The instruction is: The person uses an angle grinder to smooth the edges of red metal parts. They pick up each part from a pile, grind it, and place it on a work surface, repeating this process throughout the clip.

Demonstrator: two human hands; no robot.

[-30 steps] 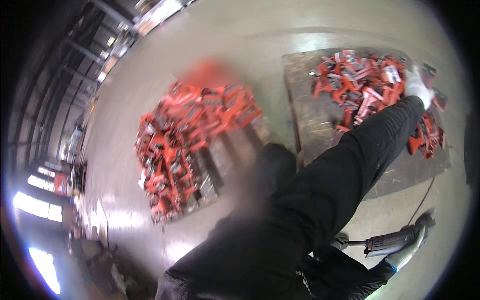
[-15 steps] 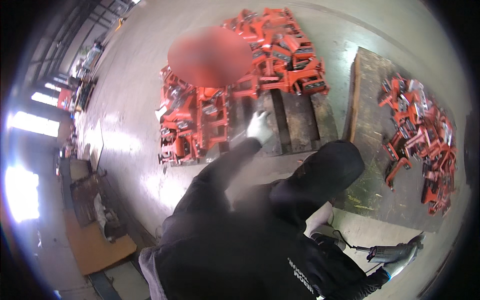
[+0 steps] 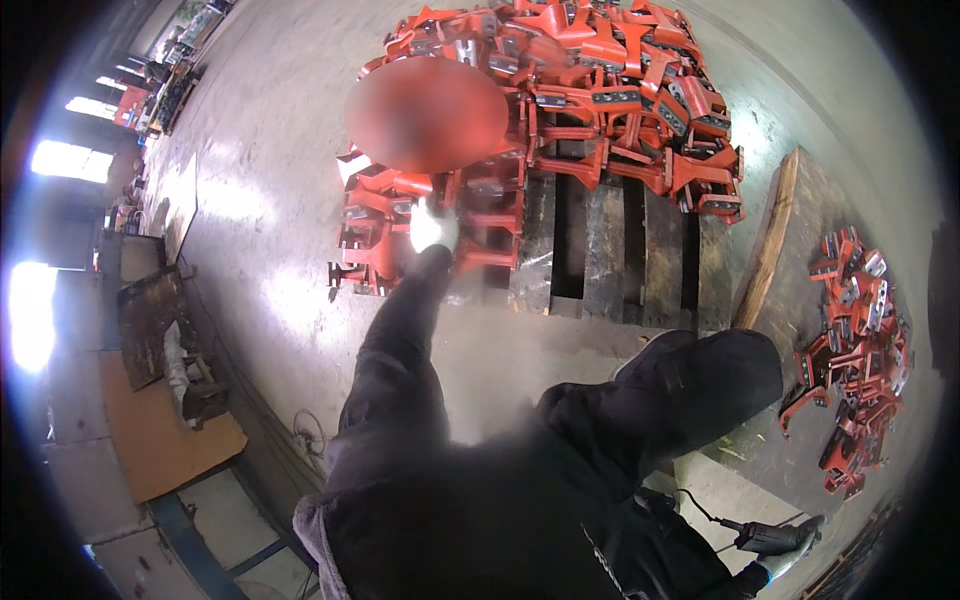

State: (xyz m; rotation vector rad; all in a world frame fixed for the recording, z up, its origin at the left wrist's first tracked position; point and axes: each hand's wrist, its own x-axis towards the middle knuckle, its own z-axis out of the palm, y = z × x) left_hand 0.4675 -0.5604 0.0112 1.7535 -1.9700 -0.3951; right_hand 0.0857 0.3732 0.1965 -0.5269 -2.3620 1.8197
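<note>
My left hand (image 3: 433, 226), in a white glove, reaches over red metal brackets (image 3: 370, 250) at the near left of a pallet. Glare and blur smear its fingers, so I cannot tell whether it touches one. At the lower right my right hand (image 3: 793, 558), also gloved, is closed round a dark corded grinder (image 3: 768, 538). The grinder's cord (image 3: 697, 502) runs back toward my leg, and its working end is hard to make out. More red brackets (image 3: 600, 100) lie heaped across the pallet. A blurred oval covers part of that pile.
The wooden pallet (image 3: 583, 290) shows bare slats near me. To the right, a dark wooden platform (image 3: 765, 290) carries another heap of red brackets (image 3: 860, 350). On the left stand a brown board (image 3: 165, 440) and a rusty metal piece (image 3: 150, 320). Cables (image 3: 270, 420) lie on the floor.
My left hand has moved left, from over the bare slats to the red brackets at the pallet's near left. The view has shifted. My right hand still holds the grinder.
</note>
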